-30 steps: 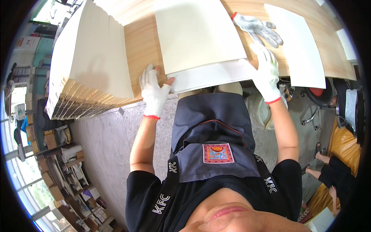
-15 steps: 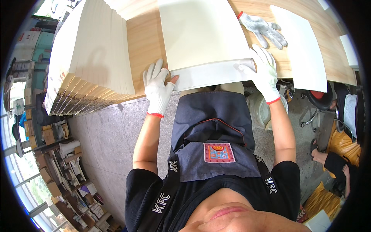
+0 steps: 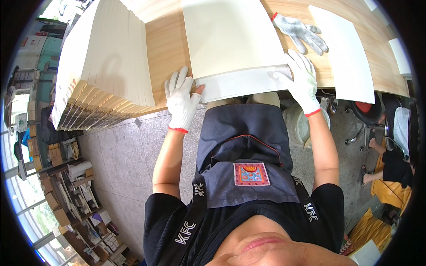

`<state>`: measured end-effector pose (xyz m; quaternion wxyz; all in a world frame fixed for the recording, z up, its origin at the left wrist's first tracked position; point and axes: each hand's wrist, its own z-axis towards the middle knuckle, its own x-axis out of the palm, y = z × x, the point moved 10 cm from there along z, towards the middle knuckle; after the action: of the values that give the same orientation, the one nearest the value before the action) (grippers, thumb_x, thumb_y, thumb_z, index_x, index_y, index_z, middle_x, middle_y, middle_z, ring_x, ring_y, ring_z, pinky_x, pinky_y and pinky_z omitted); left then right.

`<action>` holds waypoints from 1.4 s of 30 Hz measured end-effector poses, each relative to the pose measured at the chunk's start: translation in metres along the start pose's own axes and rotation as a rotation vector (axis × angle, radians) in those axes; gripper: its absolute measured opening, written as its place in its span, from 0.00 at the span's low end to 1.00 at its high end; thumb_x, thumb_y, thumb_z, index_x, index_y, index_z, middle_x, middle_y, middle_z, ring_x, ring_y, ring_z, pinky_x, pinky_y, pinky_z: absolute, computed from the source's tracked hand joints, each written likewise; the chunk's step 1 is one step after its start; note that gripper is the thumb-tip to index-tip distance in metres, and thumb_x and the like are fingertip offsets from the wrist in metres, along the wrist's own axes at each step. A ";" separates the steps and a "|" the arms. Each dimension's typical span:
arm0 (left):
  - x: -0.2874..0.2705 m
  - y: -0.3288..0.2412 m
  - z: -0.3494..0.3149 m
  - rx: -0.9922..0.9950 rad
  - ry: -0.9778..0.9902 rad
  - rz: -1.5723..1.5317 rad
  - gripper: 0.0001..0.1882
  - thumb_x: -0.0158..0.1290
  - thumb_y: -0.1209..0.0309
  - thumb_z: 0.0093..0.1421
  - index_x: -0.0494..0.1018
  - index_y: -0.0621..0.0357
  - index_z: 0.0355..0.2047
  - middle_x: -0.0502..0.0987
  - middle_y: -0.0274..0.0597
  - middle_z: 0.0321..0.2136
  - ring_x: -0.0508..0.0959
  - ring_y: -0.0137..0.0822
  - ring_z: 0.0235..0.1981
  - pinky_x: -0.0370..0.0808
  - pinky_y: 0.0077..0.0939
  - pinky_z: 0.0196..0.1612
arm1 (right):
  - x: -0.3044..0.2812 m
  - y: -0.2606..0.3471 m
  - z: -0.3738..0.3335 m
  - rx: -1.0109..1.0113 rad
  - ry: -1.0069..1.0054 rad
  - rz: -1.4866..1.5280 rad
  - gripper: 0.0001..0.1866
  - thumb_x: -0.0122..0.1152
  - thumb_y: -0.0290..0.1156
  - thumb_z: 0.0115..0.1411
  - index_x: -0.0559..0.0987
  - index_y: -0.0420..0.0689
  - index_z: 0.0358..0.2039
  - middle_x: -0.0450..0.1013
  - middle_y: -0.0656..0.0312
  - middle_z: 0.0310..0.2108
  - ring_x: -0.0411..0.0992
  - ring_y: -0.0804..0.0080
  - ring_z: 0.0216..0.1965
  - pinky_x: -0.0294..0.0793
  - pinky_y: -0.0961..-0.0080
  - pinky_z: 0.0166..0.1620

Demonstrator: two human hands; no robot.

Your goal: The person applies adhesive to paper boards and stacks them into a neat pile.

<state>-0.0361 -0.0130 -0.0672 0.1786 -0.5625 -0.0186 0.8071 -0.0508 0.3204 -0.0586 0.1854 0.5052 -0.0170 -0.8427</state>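
Left hand: at the centre left of the frame, the left hand (image 3: pixel 181 98) was spread, its fingers extended over the wooden surface (image 3: pixel 166 48) and its bare thumb tip pointing to the left end of a white paper strip (image 3: pixel 242 84).
Right hand: right of centre, the right hand (image 3: pixel 303 82) was open too, fingers straight and close together, the thumb apart and lying over the strip's right end.
Gloves: both hands wore white knit gloves (image 3: pixel 179 113) with red cuffs.
Paper: the strip ran across the upper centre of the frame, along the near edge of a large cream sheet (image 3: pixel 233 35) that reached the top.
Stack: thick cream-paged blocks (image 3: pixel 116 62) stood in a tight row at the upper left.
Spare glove: a greyed glove (image 3: pixel 302 33) with a red cuff lay at the upper right, between the cream sheet and a long white sheet (image 3: pixel 348 57) that overhung the near edge.
Apron: a dark blue apron (image 3: pixel 248 122) with a colourful square patch (image 3: pixel 251 174) filled the middle.
Floor: grey floor (image 3: pixel 128 168) showed at centre left, loaded shelves (image 3: pixel 84 199) at lower left.
Another person: bare legs and dark clothing of a seated person (image 3: pixel 397 168) appeared at the right edge.
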 end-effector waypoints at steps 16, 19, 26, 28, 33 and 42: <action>-0.038 -0.091 0.015 0.621 -0.028 -0.035 0.21 0.69 0.67 0.41 0.79 0.52 0.38 0.77 0.41 0.50 0.75 0.46 0.53 0.69 0.46 0.60 | -0.028 0.005 0.017 -0.009 -0.120 0.345 0.24 0.66 0.47 0.58 0.81 0.48 0.51 0.77 0.57 0.51 0.73 0.59 0.54 0.68 0.61 0.59; -0.027 -0.104 0.020 0.616 0.052 0.004 0.18 0.68 0.70 0.41 0.81 0.53 0.36 0.80 0.42 0.44 0.79 0.47 0.47 0.76 0.38 0.51 | -0.022 0.041 0.040 -0.312 0.014 0.134 0.15 0.63 0.44 0.61 0.84 0.50 0.43 0.80 0.61 0.42 0.75 0.61 0.45 0.73 0.61 0.49; 0.004 -0.051 0.061 0.080 0.417 -0.206 0.08 0.61 0.74 0.53 0.82 0.63 0.33 0.83 0.43 0.29 0.83 0.38 0.36 0.78 0.27 0.40 | 0.042 0.030 0.086 0.009 0.722 0.371 0.27 0.58 0.62 0.61 0.85 0.49 0.40 0.81 0.63 0.39 0.76 0.69 0.40 0.73 0.71 0.47; 0.020 -0.033 0.067 -0.078 0.538 -0.339 0.07 0.61 0.69 0.55 0.82 0.55 0.33 0.83 0.39 0.28 0.83 0.35 0.34 0.77 0.27 0.39 | 0.040 0.031 0.089 0.077 0.767 0.484 0.24 0.60 0.57 0.62 0.86 0.50 0.43 0.82 0.60 0.41 0.77 0.68 0.42 0.75 0.71 0.47; 0.046 -0.015 0.073 -0.297 0.705 -0.568 0.08 0.57 0.75 0.56 0.81 0.60 0.36 0.86 0.35 0.30 0.82 0.24 0.31 0.76 0.22 0.36 | 0.026 0.037 0.088 0.046 0.784 0.461 0.25 0.61 0.58 0.61 0.85 0.51 0.46 0.82 0.58 0.42 0.78 0.67 0.44 0.74 0.70 0.49; 0.033 -0.027 0.099 -0.093 0.734 -0.247 0.12 0.55 0.73 0.56 0.78 0.61 0.40 0.86 0.35 0.29 0.79 0.23 0.28 0.73 0.22 0.31 | 0.040 0.027 0.089 -0.111 0.741 0.391 0.19 0.59 0.52 0.59 0.85 0.55 0.43 0.81 0.63 0.43 0.76 0.66 0.45 0.73 0.66 0.50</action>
<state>-0.1297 0.0392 -0.0542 0.2433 -0.8149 -0.0577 0.5228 -0.1360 0.2682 -0.0428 0.3624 0.7504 0.0007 -0.5528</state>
